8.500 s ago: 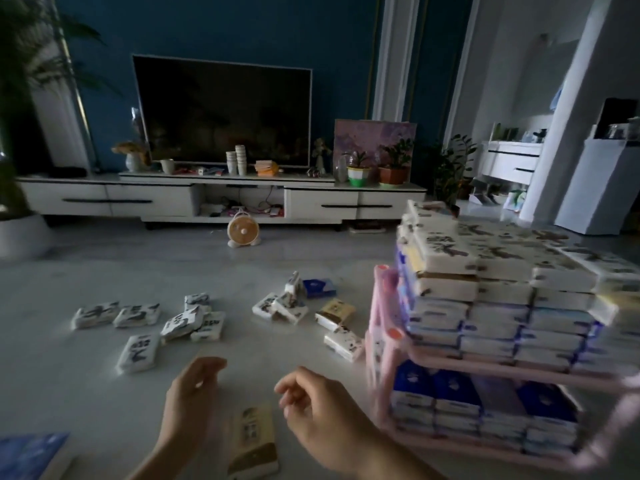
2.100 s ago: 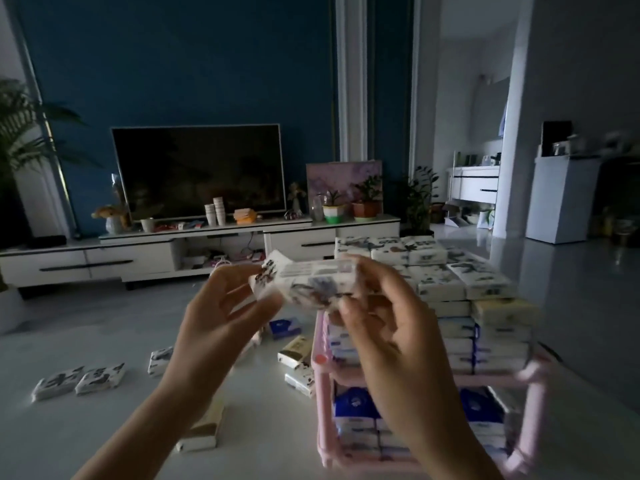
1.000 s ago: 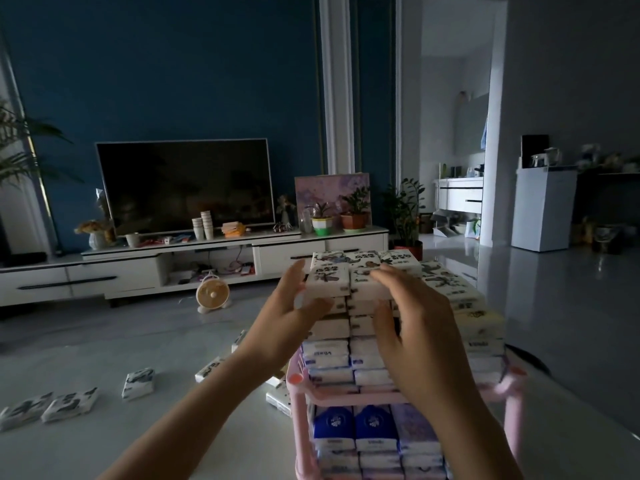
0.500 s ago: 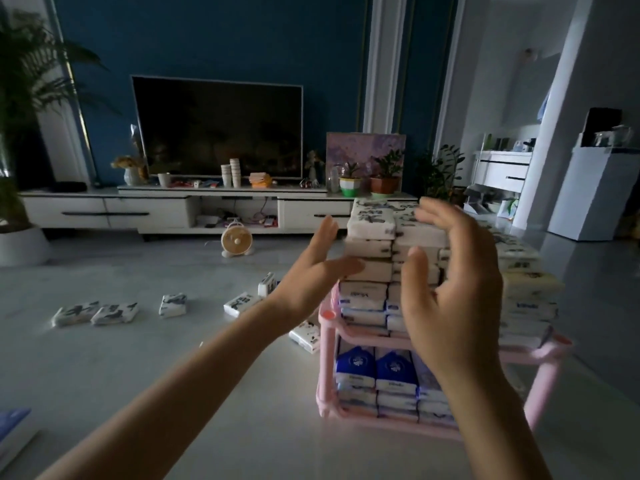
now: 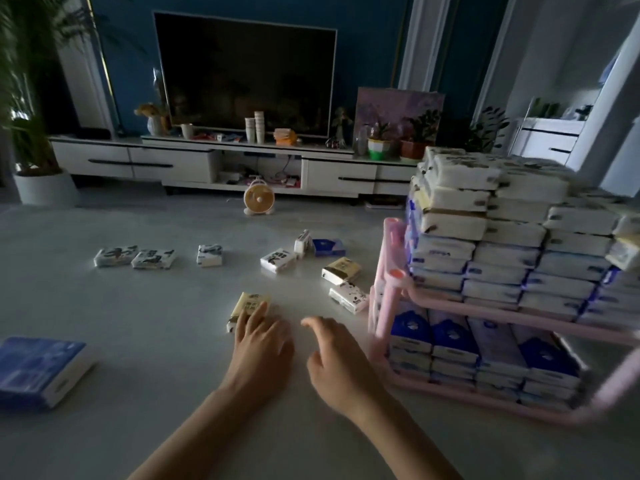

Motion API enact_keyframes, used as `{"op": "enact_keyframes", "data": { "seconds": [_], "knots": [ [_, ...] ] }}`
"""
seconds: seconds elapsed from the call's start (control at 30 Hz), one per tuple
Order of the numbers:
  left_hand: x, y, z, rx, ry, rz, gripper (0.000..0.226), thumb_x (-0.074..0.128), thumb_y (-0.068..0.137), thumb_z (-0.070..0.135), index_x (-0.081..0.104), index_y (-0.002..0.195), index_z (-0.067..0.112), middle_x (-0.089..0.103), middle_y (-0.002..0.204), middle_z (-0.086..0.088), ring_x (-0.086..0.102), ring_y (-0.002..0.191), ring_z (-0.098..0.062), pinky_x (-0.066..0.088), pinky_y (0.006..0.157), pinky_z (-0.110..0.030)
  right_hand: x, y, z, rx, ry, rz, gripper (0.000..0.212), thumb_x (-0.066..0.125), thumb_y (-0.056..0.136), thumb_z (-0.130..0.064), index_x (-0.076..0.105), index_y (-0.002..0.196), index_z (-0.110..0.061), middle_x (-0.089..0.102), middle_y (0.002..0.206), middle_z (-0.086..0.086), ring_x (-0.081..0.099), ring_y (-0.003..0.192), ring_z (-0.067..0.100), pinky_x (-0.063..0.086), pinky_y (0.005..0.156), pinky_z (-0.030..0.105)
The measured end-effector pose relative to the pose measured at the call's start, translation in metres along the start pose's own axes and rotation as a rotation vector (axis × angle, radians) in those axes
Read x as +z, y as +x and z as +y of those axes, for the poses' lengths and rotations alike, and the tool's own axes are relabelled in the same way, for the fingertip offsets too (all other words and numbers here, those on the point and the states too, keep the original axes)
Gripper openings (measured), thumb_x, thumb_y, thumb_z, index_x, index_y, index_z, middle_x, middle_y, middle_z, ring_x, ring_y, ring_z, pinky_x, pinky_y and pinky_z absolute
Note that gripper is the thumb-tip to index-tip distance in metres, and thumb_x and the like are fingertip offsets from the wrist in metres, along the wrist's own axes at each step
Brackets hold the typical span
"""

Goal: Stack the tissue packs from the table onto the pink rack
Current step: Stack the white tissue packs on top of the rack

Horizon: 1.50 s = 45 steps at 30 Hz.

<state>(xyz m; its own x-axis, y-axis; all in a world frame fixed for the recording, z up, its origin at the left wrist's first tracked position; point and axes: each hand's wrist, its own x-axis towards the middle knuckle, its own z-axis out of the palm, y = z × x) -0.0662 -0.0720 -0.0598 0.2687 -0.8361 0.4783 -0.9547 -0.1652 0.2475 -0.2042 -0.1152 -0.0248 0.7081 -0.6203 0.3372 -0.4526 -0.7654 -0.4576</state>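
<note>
The pink rack (image 5: 391, 292) stands at the right, with blue tissue packs on its lower shelf and a tall pile of white packs (image 5: 485, 233) on top. Several loose tissue packs lie on the grey table, among them a yellow pack (image 5: 248, 304), a white patterned one (image 5: 348, 298) and a blue one (image 5: 329, 247). My left hand (image 5: 261, 341) lies low on the table, its fingertips touching the near end of the yellow pack. My right hand (image 5: 337, 355) hovers beside it with fingers loosely curled, holding nothing.
A large blue and white tissue pack (image 5: 38, 370) lies at the near left table edge. Beyond the table are a small round fan (image 5: 257, 200) on the floor, a white TV cabinet (image 5: 221, 164) and a potted plant (image 5: 38, 174) at the left.
Both hands have left the top of the pile on the rack and dropped to the table. The left hand now touches the yellow pack. The view has tilted downward.
</note>
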Motion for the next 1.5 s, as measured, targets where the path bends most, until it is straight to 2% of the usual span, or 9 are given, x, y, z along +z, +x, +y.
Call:
{"op": "enact_keyframes", "data": {
  "seconds": [0.1, 0.27, 0.4, 0.53, 0.63, 0.87, 1.0, 1.33, 1.5],
  "knots": [
    [0.001, 0.005, -0.010, -0.024, 0.035, -0.062, 0.040, 0.037, 0.073, 0.040, 0.071, 0.081, 0.019, 0.071, 0.088, 0.001, 0.062, 0.103, -0.036, 0.038, 0.098, -0.050, 0.015, 0.010, 0.016, 0.085, -0.077, 0.010, 0.057, 0.045, 0.087, -0.004, 0.030, 0.141, -0.013, 0.038, 0.141, 0.007, 0.033, 0.132, 0.018, 0.021, 0.108, 0.021],
    [-0.002, 0.007, -0.047, -0.292, 0.033, -0.110, 0.065, 0.021, 0.074, 0.055, 0.058, 0.112, 0.016, 0.048, 0.133, -0.007, 0.012, 0.140, -0.027, -0.017, 0.107, -0.042, 0.036, 0.038, 0.024, 0.178, -0.123, 0.028, 0.064, 0.038, 0.091, -0.002, 0.006, 0.147, -0.008, 0.001, 0.155, 0.016, 0.000, 0.144, 0.026, -0.002, 0.113, 0.024],
    [-0.011, 0.015, -0.065, -0.474, -0.035, 0.046, 0.035, 0.039, 0.085, 0.024, 0.065, 0.102, 0.008, 0.057, 0.120, -0.016, 0.019, 0.138, -0.033, -0.004, 0.111, -0.051, 0.042, 0.050, 0.040, 0.300, -0.296, 0.098, 0.068, 0.040, 0.093, -0.027, 0.004, 0.147, -0.006, -0.004, 0.153, 0.025, -0.005, 0.142, 0.037, -0.014, 0.111, 0.033],
    [-0.002, 0.021, -0.050, -0.301, -0.196, 0.209, 0.027, 0.050, 0.076, 0.007, 0.067, 0.096, 0.001, 0.065, 0.105, -0.018, 0.042, 0.126, -0.038, 0.020, 0.110, -0.048, 0.047, 0.059, 0.047, 0.350, -0.380, 0.122, 0.063, 0.031, 0.080, -0.040, 0.055, 0.123, -0.002, 0.053, 0.122, 0.032, 0.051, 0.114, 0.047, 0.021, 0.099, 0.047],
    [0.003, 0.021, -0.040, -0.209, -0.298, 0.130, 0.029, 0.051, 0.079, 0.003, 0.064, 0.105, 0.002, 0.061, 0.114, -0.015, 0.040, 0.129, -0.034, 0.030, 0.107, -0.041, 0.048, 0.057, 0.030, 0.300, -0.327, 0.109, 0.057, 0.036, 0.076, -0.039, 0.057, 0.119, -0.009, 0.061, 0.115, 0.017, 0.057, 0.103, 0.039, 0.042, 0.090, 0.043],
    [-0.005, 0.020, -0.047, -0.319, -0.394, 0.120, 0.039, 0.045, 0.084, 0.005, 0.053, 0.123, 0.006, 0.052, 0.128, -0.010, 0.042, 0.120, -0.025, 0.030, 0.100, -0.029, 0.060, 0.045, -0.030, 0.084, 0.151, 0.112, 0.043, 0.052, 0.081, -0.013, 0.054, 0.124, -0.017, 0.059, 0.117, 0.002, 0.051, 0.109, 0.017, 0.034, 0.092, 0.015],
    [-0.002, 0.018, -0.045, -0.341, -0.325, 0.038, 0.038, 0.045, 0.089, 0.015, 0.051, 0.126, 0.010, 0.045, 0.135, -0.009, 0.036, 0.125, -0.025, 0.028, 0.103, -0.031, 0.063, 0.045, -0.017, 0.080, -0.033, 0.071, 0.052, 0.039, 0.075, -0.029, 0.057, 0.122, -0.015, 0.058, 0.125, 0.004, 0.050, 0.117, 0.022, 0.032, 0.099, 0.025],
    [-0.009, 0.019, -0.045, -0.280, -0.305, -0.157, 0.075, 0.032, 0.067, 0.048, 0.032, 0.138, 0.026, 0.000, 0.154, -0.004, -0.007, 0.141, -0.019, 0.003, 0.114, -0.036, 0.067, 0.109, 0.005, 0.201, 0.056, 0.077, 0.042, 0.051, 0.083, 0.000, 0.051, 0.124, -0.008, 0.058, 0.120, 0.010, 0.051, 0.113, 0.023, 0.037, 0.092, 0.025],
    [-0.007, 0.022, -0.042, -0.288, -0.149, -0.154, 0.052, 0.034, 0.064, 0.058, 0.064, 0.097, 0.032, 0.055, 0.127, -0.009, 0.048, 0.123, -0.031, 0.042, 0.092, -0.052, 0.074, 0.185, 0.013, 0.170, -0.124, -0.084, 0.056, 0.046, 0.093, -0.019, 0.024, 0.145, -0.013, 0.029, 0.150, 0.007, 0.029, 0.136, 0.024, 0.029, 0.109, 0.036]
  ]
}}
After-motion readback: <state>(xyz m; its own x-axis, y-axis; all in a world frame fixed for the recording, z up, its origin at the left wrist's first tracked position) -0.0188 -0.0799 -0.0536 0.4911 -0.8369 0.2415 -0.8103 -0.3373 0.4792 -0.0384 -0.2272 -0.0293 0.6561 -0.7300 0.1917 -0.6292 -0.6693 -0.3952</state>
